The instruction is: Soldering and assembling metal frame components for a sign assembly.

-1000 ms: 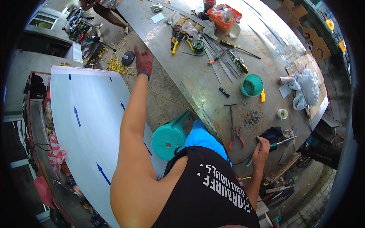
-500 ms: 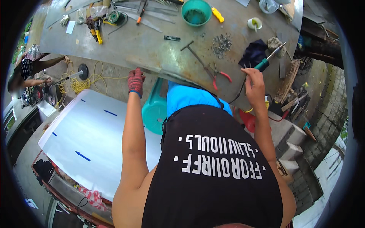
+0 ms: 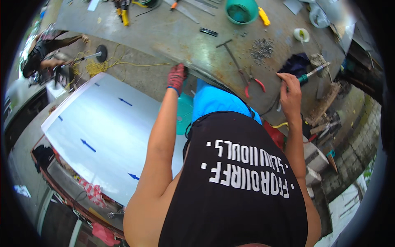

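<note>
My left hand (image 3: 176,79), in a red and dark knit glove, is by the near edge of the metal table (image 3: 164,33). Its fingers are curled, and whatever may be in them is hidden. Bare, my right hand (image 3: 291,92) hovers at the right side of the table with bent fingers apart and nothing visible between them. Close beside it lies a green-handled soldering iron (image 3: 303,78), its tip over a stone (image 3: 319,61). A dark cloth (image 3: 294,64) is just beyond. Left of that hand lie red-handled pliers (image 3: 255,84) and a T-handled metal tool (image 3: 233,57).
Grey fragments (image 3: 262,49), a green bowl (image 3: 241,12), a yellow cutter (image 3: 264,16) and a white cup (image 3: 301,35) are on the table. A white sheet with blue arrows (image 3: 103,131) lies at left. A green stool (image 3: 184,115) is beside me; another person (image 3: 45,57) bends at far left.
The view has shifted, so the table's things appear farther right. My right hand is lower relative to the table's things, beside the soldering iron. My left hand stays by the table edge.
</note>
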The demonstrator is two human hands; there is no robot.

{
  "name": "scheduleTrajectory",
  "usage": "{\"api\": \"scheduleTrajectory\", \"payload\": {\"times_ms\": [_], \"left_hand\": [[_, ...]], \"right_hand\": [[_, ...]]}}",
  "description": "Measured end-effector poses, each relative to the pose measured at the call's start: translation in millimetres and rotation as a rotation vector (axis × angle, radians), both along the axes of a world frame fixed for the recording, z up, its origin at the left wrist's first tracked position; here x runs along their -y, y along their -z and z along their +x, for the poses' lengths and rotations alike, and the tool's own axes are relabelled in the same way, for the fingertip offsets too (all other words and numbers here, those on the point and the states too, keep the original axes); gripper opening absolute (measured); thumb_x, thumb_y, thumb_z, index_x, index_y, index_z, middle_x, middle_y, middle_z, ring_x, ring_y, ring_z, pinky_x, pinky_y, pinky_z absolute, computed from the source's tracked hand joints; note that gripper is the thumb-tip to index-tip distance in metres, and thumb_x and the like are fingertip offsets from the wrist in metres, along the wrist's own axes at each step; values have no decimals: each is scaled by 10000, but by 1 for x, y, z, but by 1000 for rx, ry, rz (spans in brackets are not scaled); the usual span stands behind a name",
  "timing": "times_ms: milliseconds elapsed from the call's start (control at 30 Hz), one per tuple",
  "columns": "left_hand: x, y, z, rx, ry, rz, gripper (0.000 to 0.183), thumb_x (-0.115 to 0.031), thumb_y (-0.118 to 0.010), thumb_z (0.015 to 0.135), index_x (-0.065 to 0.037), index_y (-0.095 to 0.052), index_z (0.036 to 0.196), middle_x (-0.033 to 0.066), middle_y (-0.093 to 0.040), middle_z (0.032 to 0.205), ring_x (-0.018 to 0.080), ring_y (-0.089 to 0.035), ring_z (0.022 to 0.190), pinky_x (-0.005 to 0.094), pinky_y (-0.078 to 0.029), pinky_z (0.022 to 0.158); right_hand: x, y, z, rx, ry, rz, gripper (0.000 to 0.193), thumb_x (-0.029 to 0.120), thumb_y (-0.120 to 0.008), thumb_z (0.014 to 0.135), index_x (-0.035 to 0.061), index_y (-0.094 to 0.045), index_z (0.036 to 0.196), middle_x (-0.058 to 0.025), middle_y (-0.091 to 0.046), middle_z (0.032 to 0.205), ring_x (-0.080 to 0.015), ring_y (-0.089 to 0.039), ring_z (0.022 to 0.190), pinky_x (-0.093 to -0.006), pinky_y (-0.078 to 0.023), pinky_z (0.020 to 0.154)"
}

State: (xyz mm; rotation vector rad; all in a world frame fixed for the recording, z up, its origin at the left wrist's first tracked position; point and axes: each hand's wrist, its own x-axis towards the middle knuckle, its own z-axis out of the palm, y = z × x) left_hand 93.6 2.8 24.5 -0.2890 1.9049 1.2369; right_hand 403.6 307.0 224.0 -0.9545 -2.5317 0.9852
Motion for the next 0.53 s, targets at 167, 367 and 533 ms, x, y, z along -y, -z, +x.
{"api": "scheduleTrajectory", "payload": {"times_ms": [167,367,533], "left_hand": [[11,45,-4,-112,51,-28,442,-427,-656,1000,-91,-599,1281,76,-676,1125,201,-673,930,361,-556,778],[10,38,-7,-165,20,-40,449,-413,-652,1005,-50,-631,1268,66,-702,1053,171,-655,894,338,-540,765],[11,55,-18,-240,120,-237,546,-455,-690,968,-32,-627,1308,82,-713,1038,172,-645,887,338,-536,827]], "right_hand": [[-4,2,7,58,0,-12,307,-82,-539,925,36,-675,1174,-151,-661,1139,-340,-608,1105,-409,-462,978],[-3,0,9,52,-4,-25,288,-69,-536,945,20,-669,1184,-151,-659,1134,-339,-610,1099,-410,-468,969],[-10,20,21,73,-13,-14,282,-61,-548,951,35,-692,1173,-157,-672,1173,-327,-625,1123,-431,-469,995]]}}
